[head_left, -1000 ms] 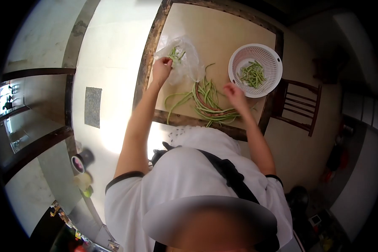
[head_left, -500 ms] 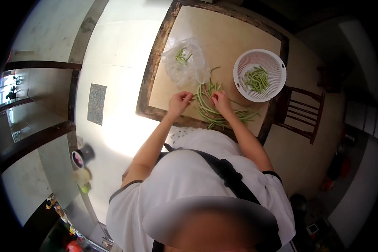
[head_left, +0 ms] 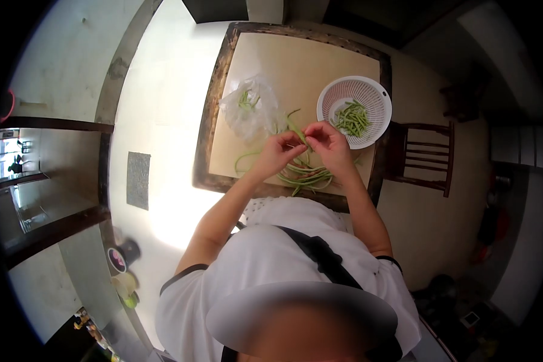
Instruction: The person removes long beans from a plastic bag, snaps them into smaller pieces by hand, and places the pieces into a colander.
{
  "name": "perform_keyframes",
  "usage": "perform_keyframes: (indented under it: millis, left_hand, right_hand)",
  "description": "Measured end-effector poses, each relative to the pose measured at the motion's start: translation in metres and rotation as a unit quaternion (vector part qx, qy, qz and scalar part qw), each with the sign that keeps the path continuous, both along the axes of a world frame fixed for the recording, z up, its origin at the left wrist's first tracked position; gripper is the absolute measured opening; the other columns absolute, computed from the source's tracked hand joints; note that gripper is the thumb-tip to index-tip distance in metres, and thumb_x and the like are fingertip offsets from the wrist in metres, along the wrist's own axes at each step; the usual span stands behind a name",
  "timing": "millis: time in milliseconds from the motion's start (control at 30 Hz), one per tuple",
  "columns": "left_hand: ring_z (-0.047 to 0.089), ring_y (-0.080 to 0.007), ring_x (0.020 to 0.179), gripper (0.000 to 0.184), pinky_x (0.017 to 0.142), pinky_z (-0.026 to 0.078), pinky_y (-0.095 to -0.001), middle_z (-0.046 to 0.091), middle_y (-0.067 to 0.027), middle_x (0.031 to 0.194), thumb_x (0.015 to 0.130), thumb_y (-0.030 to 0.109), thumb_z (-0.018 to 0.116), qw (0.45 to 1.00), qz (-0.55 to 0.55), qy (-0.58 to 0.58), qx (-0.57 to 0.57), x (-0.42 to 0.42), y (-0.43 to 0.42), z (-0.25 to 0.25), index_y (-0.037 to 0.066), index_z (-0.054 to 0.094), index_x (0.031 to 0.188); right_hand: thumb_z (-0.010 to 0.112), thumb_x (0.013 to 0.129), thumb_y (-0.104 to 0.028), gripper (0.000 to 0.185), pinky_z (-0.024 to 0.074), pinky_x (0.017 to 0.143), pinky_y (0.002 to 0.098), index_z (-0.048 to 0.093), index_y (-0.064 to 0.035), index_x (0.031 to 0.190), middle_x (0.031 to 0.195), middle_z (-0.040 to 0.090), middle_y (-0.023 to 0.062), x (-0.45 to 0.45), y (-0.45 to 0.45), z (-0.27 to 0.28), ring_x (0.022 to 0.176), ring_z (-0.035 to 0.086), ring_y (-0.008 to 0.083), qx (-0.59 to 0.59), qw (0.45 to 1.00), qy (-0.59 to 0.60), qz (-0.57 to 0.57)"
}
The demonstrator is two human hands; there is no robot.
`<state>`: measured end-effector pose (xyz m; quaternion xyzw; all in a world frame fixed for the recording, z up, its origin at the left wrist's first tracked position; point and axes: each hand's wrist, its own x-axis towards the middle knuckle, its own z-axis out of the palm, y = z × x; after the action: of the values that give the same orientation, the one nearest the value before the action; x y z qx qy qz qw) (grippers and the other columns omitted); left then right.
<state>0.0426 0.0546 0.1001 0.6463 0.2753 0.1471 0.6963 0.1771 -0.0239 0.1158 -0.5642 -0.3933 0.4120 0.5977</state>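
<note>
My left hand (head_left: pixel 279 153) and my right hand (head_left: pixel 330 146) are close together over the table. Both have their fingers closed on a green long bean (head_left: pixel 297 129), part of which sticks up between them. Under and in front of my hands lies a tangled pile of long beans (head_left: pixel 306 176). One curved bean strays toward the left. To the upper left is a crumpled clear plastic bag (head_left: pixel 265 111) with some short green pieces (head_left: pixel 246 101) on it. A white colander (head_left: pixel 324 96) at the right holds many short bean pieces (head_left: pixel 353 118).
The table (head_left: pixel 295 60) has a dark, worn wooden frame. A dark wooden chair (head_left: pixel 429 158) stands against its right side. On the floor at the left are a grey speckled mat (head_left: pixel 138 181) and a dark bucket (head_left: pixel 128 250).
My hands have come together from being apart and now meet on a long bean. The pile has shifted, with one bean looping out to the left. The camera view has shifted slightly.
</note>
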Motion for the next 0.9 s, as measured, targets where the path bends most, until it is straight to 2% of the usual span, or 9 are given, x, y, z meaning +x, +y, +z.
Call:
perform_keyframes:
  millis: [233, 300, 367, 433, 500, 567, 667, 733, 900]
  left_hand:
    - [0.049, -0.0061, 0.061, 0.017, 0.058, 0.04, -0.0199, 0.056, -0.0006, 0.068, 0.083, 0.016, 0.051, 0.993, 0.041, -0.048, -0.102, -0.012, -0.008, 0.005, 0.0, 0.054, 0.086]
    - [0.047, -0.0064, 0.058, 0.015, 0.056, 0.039, -0.02, 0.054, -0.0003, 0.066, 0.082, 0.015, 0.051, 0.998, 0.024, -0.017, -0.048, -0.017, -0.006, 0.01, 0.0, 0.054, 0.085]
    - [0.045, -0.0067, 0.056, 0.014, 0.054, 0.037, -0.0202, 0.053, -0.0001, 0.064, 0.081, 0.014, 0.05, 1.0, 0.004, 0.014, 0.003, -0.023, -0.003, 0.022, 0.001, 0.054, 0.084]
    - [0.046, -0.0085, 0.055, 0.012, 0.052, 0.039, -0.0242, 0.053, -0.0051, 0.063, 0.077, 0.01, 0.049, 0.985, -0.115, 0.094, 0.086, -0.03, 0.003, 0.038, -0.001, 0.053, 0.082]
    - [0.046, -0.0088, 0.055, 0.012, 0.052, 0.039, -0.0245, 0.052, -0.0057, 0.062, 0.076, 0.009, 0.049, 0.98, -0.136, 0.089, 0.115, -0.034, 0.007, 0.042, -0.001, 0.053, 0.081]
    - [0.045, -0.0091, 0.055, 0.012, 0.052, 0.038, -0.0247, 0.05, -0.0064, 0.06, 0.074, 0.009, 0.049, 0.974, -0.153, 0.085, 0.145, -0.038, 0.01, 0.042, -0.001, 0.053, 0.08]
    - [0.045, -0.0074, 0.056, 0.012, 0.051, 0.037, -0.0236, 0.05, -0.0037, 0.059, 0.077, 0.01, 0.051, 0.979, -0.127, 0.075, 0.14, -0.04, 0.012, 0.038, 0.0, 0.054, 0.081]
    - [0.046, -0.0055, 0.057, 0.014, 0.05, 0.037, -0.0213, 0.053, -0.0008, 0.062, 0.079, 0.013, 0.054, 0.998, -0.051, 0.044, 0.021, -0.039, 0.013, 0.028, 0.001, 0.057, 0.084]
    - [0.045, -0.0044, 0.056, 0.016, 0.052, 0.036, -0.0175, 0.055, 0.0012, 0.068, 0.079, 0.014, 0.056, 0.993, 0.078, -0.016, -0.092, -0.041, 0.019, 0.007, 0.001, 0.058, 0.088]
  right_hand:
    - [0.051, 0.075, 0.004, 0.012, 0.0415, 0.068, 0.021, 0.049, -0.0031, 0.085, 0.077, 0.051, 0.0024, -0.011, 0.001, -0.002, 0.073, 0.051, 0.0092, 0.011, 0.999, -0.051, 0.008]
    - [0.051, 0.075, 0.004, 0.015, 0.0413, 0.067, 0.0211, 0.051, -0.0035, 0.088, 0.079, 0.052, 0.0038, -0.008, 0.002, 0.004, 0.072, 0.051, 0.0101, 0.002, 0.998, -0.059, -0.003]
    - [0.05, 0.073, 0.005, 0.028, 0.0416, 0.068, 0.0233, 0.054, -0.0069, 0.098, 0.085, 0.052, 0.0061, -0.004, 0.004, 0.024, 0.075, 0.051, 0.015, 0.015, 0.97, -0.243, 0.012]
    - [0.052, 0.072, 0.003, 0.031, 0.0417, 0.069, 0.0253, 0.055, -0.009, 0.1, 0.089, 0.052, 0.0065, -0.003, 0.01, 0.036, 0.079, 0.05, 0.0178, 0.039, 0.952, -0.301, 0.044]
    - [0.053, 0.071, 0.001, 0.034, 0.0418, 0.071, 0.0273, 0.056, -0.011, 0.102, 0.092, 0.052, 0.0068, 0.0, 0.015, 0.038, 0.082, 0.049, 0.0207, 0.064, 0.928, -0.358, 0.076]
    - [0.056, 0.069, -0.004, 0.025, 0.0414, 0.073, 0.0311, 0.058, -0.0092, 0.094, 0.093, 0.053, 0.0042, 0.005, 0.02, 0.036, 0.086, 0.048, 0.023, 0.089, 0.881, -0.447, 0.13]
    - [0.058, 0.067, -0.008, 0.017, 0.0413, 0.073, 0.032, 0.058, -0.0078, 0.084, 0.091, 0.054, 0.0037, 0.006, 0.026, 0.037, 0.086, 0.048, 0.0235, 0.088, 0.866, -0.468, 0.151]
    - [0.058, 0.066, -0.007, 0.014, 0.0405, 0.073, 0.0322, 0.057, -0.0074, 0.081, 0.089, 0.053, 0.0033, 0.003, 0.03, 0.035, 0.086, 0.048, 0.0233, 0.102, 0.858, -0.479, 0.155]
    - [0.058, 0.064, -0.009, 0.011, 0.0363, 0.072, 0.0347, 0.052, -0.0075, 0.073, 0.081, 0.051, 0.0036, -0.015, 0.039, 0.022, 0.083, 0.047, 0.0235, 0.143, 0.852, -0.487, 0.131]
